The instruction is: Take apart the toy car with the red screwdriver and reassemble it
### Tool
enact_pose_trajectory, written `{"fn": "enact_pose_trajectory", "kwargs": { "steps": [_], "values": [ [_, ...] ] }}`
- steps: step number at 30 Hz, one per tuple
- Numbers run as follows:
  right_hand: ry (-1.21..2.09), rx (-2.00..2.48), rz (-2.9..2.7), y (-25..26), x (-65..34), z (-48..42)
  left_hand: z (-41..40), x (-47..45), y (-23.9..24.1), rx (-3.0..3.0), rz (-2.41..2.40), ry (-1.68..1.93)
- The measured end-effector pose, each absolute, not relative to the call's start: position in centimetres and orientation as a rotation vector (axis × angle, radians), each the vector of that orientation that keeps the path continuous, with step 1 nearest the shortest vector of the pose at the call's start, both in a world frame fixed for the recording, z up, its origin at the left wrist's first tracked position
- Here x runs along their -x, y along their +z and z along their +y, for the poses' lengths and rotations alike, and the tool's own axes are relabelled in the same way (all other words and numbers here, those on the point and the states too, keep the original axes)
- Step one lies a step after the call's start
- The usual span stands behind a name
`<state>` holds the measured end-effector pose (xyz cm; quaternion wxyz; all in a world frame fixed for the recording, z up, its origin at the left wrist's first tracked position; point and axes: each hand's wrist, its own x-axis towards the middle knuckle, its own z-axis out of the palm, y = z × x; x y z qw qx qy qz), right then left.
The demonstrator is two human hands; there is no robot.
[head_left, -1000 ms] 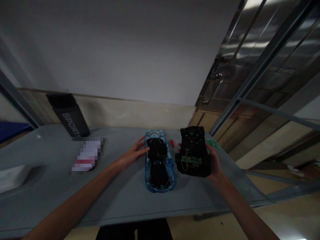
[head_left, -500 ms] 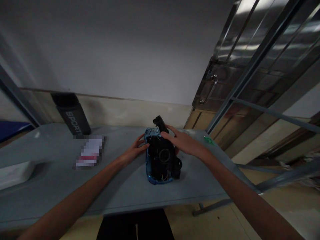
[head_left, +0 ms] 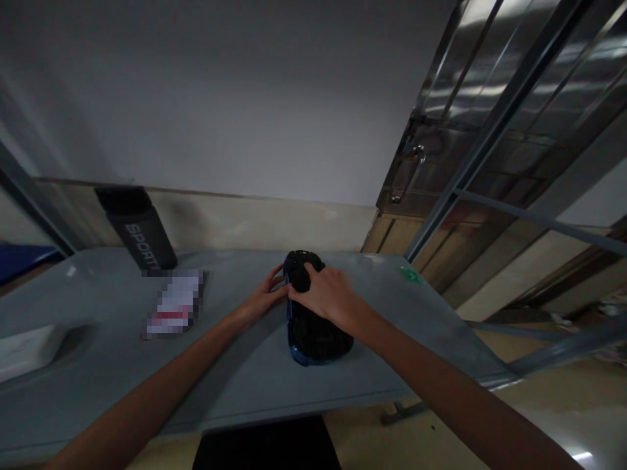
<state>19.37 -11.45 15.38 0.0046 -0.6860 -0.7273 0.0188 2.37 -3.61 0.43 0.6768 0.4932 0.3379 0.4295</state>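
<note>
A toy car (head_left: 318,336) lies upside down on the grey table, its black underside up and its blue body shell (head_left: 300,356) showing along the left and near edges. My left hand (head_left: 269,292) holds the shell's left side with fingertips at the rim. From the right, my right hand (head_left: 330,294) reaches over the black chassis. Its thumb and index finger rest around a round black part, perhaps a wheel, near the far end. The right hand covers much of the chassis's middle, and its other fingers are hidden.
A dark bottle marked SPORT (head_left: 140,228) stands at the back left by the wall. Near it lies a blurred-out flat item (head_left: 176,303). A white object (head_left: 29,352) sits at the far left, a small green piece (head_left: 411,275) at the right. Metal frame posts (head_left: 441,209) flank the table.
The black chassis, tilted open to the right with wires and the inside showing, now lies flat over the blue shell. My right hand has moved left and toward me over it.
</note>
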Motion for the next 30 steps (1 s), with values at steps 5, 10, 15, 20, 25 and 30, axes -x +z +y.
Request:
{"fn": "enact_pose_trajectory", "kwargs": {
  "steps": [5,10,15,20,25,30],
  "values": [
    [0.021,2.147,-2.268,15.0,-19.0,-11.5,-3.6,-2.4,0.7,-1.082,0.763,0.967],
    [0.034,2.156,-2.282,14.8,-18.9,-11.5,-3.7,-2.3,1.4,-1.047,0.717,0.938],
    [0.04,2.13,-2.304,14.7,-18.7,-11.7,-3.6,-2.3,1.3,-1.023,0.728,0.927],
    [0.068,2.02,-2.392,14.9,-22.1,-10.3,-3.8,-2.4,1.3,-1.043,0.784,0.93],
    [0.9,1.538,-2.26,12.8,-29.3,-6.5,-4.2,-2.5,2.1,-1.09,0.771,0.897],
    [1.293,1.126,-1.896,8.2,-32.7,-5.0,-4.2,-2.4,2.3,-1.092,0.766,0.881]
  ]
}}
